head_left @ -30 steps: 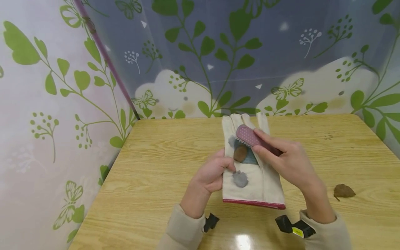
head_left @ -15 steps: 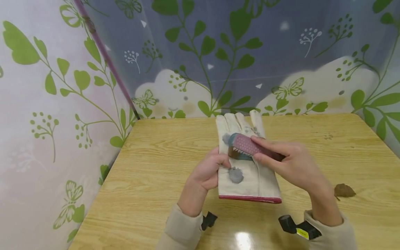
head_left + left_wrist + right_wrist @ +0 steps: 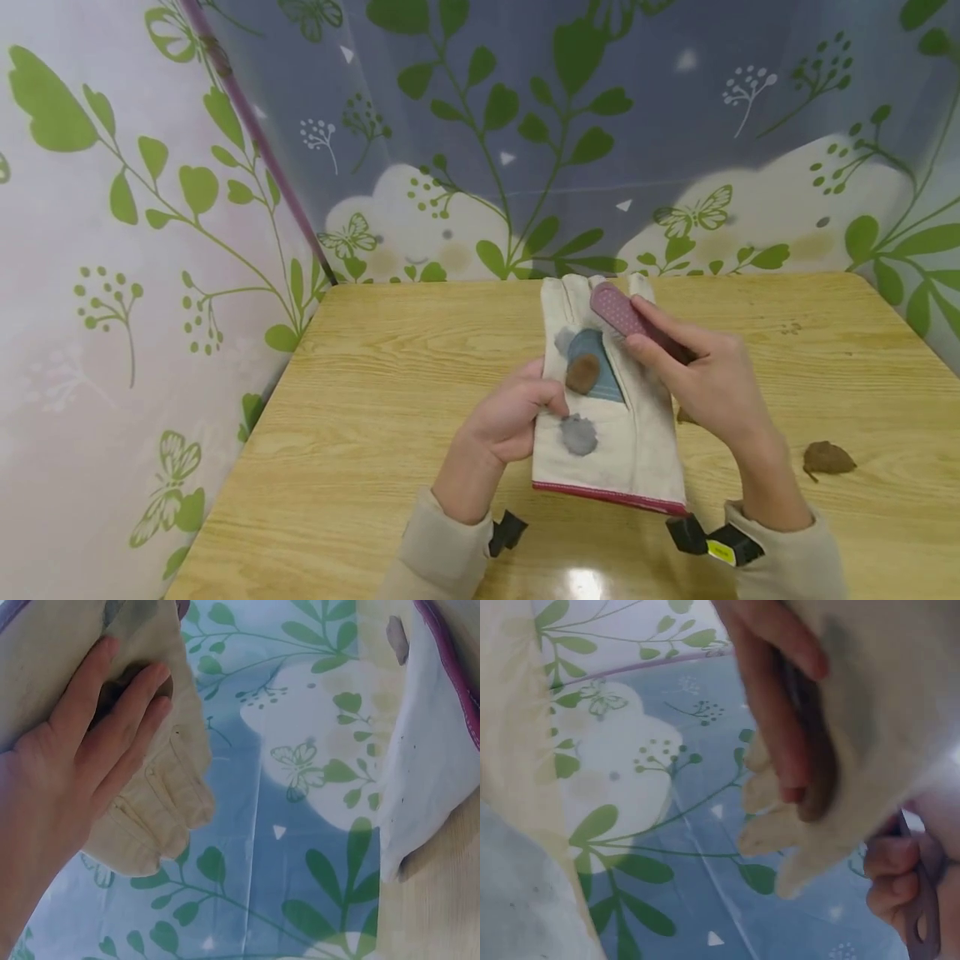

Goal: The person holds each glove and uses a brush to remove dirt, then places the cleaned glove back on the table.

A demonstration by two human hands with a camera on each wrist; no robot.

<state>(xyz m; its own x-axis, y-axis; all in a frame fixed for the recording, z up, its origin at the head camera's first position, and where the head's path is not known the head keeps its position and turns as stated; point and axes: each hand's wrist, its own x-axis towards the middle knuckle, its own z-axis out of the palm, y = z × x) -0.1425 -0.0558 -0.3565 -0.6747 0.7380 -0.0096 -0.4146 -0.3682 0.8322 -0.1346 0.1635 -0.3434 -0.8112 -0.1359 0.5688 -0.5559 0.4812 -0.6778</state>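
A cream work glove [image 3: 557,457] with a red hem is held up over the table, its fingers toward the wall. Its front carries a blue patch [image 3: 609,385], a round brown spot [image 3: 582,374] and grey stains [image 3: 579,435]. My left hand [image 3: 506,417] grips its left side, thumb in front. In the left wrist view, that hand's fingers [image 3: 124,724] lie over a dark brown thing against the glove. My right hand [image 3: 701,367] holds a purple brush [image 3: 618,310] by its handle, its dotted head at the glove's upper right. Whether the bristles touch cannot be seen.
A dry brown leaf [image 3: 828,457] lies on the wooden table [image 3: 360,433] to the right. Another brown piece [image 3: 684,415] shows partly behind my right hand. White cloth-like material [image 3: 435,750] with a purplish edge fills the left wrist view's right side. Patterned curtain [image 3: 420,100] stands behind.
The brush moved down over the blue patch, then back up and right, uncovering it. The glove shifted left and up, then returned right. A brown piece now shows beside the glove.
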